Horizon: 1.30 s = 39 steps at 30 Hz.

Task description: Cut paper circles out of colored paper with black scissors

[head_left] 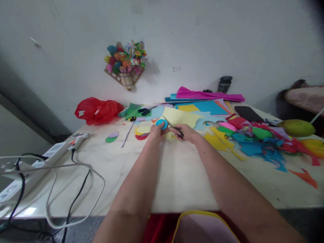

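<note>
Your left hand (157,131) is pinching a round, bright-blue paper disc (161,124), up in front of you at mid-desk. Your right hand (187,133) is gripping black-handled metal scissors (179,131), blades pointing up-left beside the disc; can't tell if they touch it.

Behind your hands: a large pale-yellow paper sheet (181,117) on the white desk (187,179). Left of your left hand: overlapping pale-yellow (143,129) and red paper discs (141,137). Further left, a lilac paper disc (113,134) partly over a green paper disc (111,139).

A second pair of black-handled scissors (144,111) lies near the green paper sheet (131,112), with a crumpled red plastic bag (98,110) left of that. Right side: heap of multicoloured paper scraps (262,145). White power strip (53,151) at the desk's left edge.
</note>
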Tool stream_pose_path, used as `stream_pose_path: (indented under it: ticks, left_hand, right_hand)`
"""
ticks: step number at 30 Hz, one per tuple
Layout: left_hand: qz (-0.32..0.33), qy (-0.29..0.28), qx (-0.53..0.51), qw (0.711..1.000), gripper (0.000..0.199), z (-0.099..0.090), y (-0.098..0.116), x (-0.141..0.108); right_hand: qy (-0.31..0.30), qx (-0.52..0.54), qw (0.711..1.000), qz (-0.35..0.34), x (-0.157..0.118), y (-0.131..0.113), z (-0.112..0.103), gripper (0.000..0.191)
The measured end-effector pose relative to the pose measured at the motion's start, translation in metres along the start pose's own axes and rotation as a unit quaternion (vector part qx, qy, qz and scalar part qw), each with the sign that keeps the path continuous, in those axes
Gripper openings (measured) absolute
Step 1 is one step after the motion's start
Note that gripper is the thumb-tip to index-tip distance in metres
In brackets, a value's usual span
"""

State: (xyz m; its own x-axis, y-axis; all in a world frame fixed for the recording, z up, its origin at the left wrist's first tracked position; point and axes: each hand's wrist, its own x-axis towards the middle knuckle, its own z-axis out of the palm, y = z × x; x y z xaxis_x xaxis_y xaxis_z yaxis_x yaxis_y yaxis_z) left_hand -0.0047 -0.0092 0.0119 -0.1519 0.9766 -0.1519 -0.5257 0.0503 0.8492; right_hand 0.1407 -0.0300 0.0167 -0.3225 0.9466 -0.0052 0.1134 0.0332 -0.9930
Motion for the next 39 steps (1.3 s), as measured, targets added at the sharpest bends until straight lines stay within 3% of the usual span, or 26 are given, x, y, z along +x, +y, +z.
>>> stream_pose_path:
  ticks: [26,39]
  left_hand:
    - [0.013,-0.028,0.023,0.999,0.008,-0.008,0.0,0.005]
    - [-0.016,-0.034,0.02,0.999,0.009,-0.013,0.002,0.009]
  right_hand:
    - [0.005,-0.008,1.0,0.0,-0.003,-0.005,0.001,0.026]
    - [0.002,-0.001,1.0,-0.004,-0.003,-0.003,0.001,0.03]
